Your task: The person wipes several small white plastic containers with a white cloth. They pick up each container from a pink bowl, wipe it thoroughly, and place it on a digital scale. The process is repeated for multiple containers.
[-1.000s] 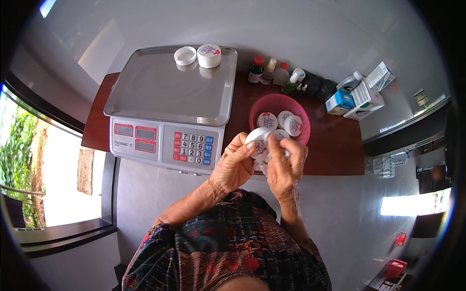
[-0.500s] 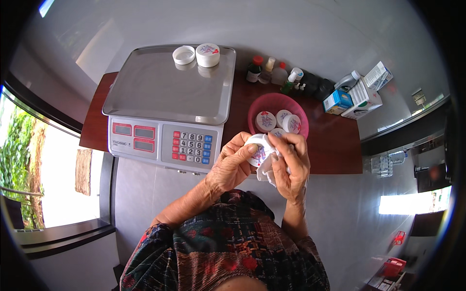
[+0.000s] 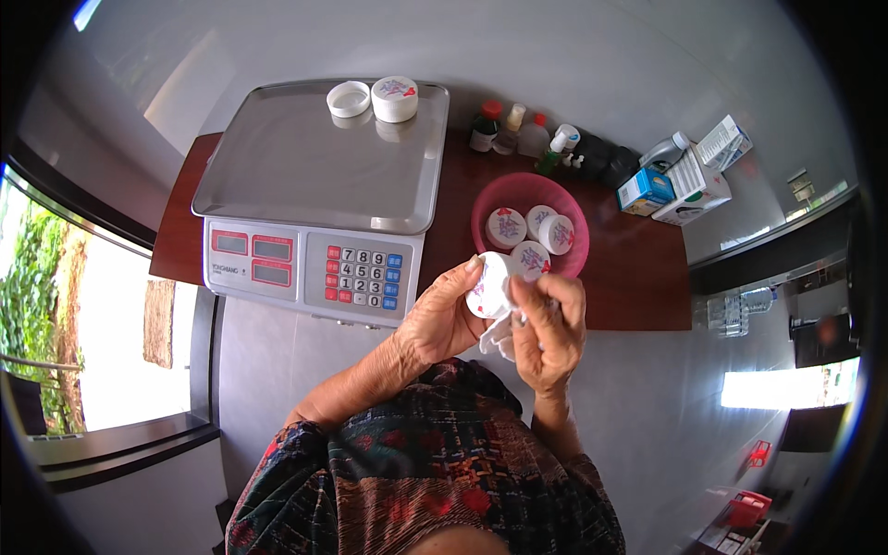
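Observation:
My left hand (image 3: 437, 316) is closed on the edge of a white screw cap (image 3: 487, 287) with a coloured print on its top, held tilted in front of the bowl. A crumpled white tissue (image 3: 499, 339) is pinched in my right hand (image 3: 552, 335), with its fingers against the cap's right side. Just beyond both hands, a pink bowl (image 3: 581, 205) holds several similar printed white caps (image 3: 505, 228). On the steel pan of a weighing scale (image 3: 314, 166), a hollow white cap (image 3: 349, 99) sits next to a ribbed one with a printed top (image 3: 395, 100).
The scale's keypad (image 3: 362, 277) faces me at the left of the brown table (image 3: 638, 287). Small bottles (image 3: 507, 129) line the wall behind the bowl. Cartons (image 3: 689, 190) and a grey bottle stand at the back right. A bright doorway opens at far left.
My left hand has turned the cap so its face tilts more to the side. My right hand has shifted slightly down with the tissue. More of a cap in the bowl shows.

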Available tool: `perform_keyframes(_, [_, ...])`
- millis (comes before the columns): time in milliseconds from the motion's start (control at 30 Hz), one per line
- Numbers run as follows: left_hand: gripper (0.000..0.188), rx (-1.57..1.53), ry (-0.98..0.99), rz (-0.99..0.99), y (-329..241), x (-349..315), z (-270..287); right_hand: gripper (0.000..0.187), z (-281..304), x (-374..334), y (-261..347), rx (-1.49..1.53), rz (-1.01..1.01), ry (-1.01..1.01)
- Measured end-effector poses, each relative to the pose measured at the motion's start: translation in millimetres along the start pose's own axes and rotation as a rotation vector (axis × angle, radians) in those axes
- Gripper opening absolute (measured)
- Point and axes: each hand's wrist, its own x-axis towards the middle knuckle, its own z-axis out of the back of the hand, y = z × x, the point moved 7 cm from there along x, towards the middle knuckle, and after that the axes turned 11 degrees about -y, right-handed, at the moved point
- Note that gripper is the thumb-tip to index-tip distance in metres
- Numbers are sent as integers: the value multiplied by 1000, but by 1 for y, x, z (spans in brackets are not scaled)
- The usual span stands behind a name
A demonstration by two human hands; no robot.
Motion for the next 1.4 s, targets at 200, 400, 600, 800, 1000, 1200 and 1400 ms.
perform_keyframes(200, [31,86,7,29,3,-4,-10,27,-4,16,-22,293,-341,139])
perform_keyframes(400, [27,60,40,11,1,-3,-6,33,1,6,4,88,-62,113])
perform_keyframes(600, [27,97,58,30,0,-3,-6,31,3,1,0,159,-120,124])
perform_keyframes(800, [30,303,99,-4,9,-10,-15,23,-1,16,-25,335,-327,241])
perform_keyframes(1000, [38,273,95,-21,8,-9,-9,23,3,12,-19,260,-333,161])
perform_keyframes(1200, [38,171,-16,-119,0,-4,-9,40,-1,-2,1,-38,-46,30])
perform_keyframes(1400, [34,247,-64,-185,4,-2,-3,44,-7,-19,-2,-130,-81,-74])
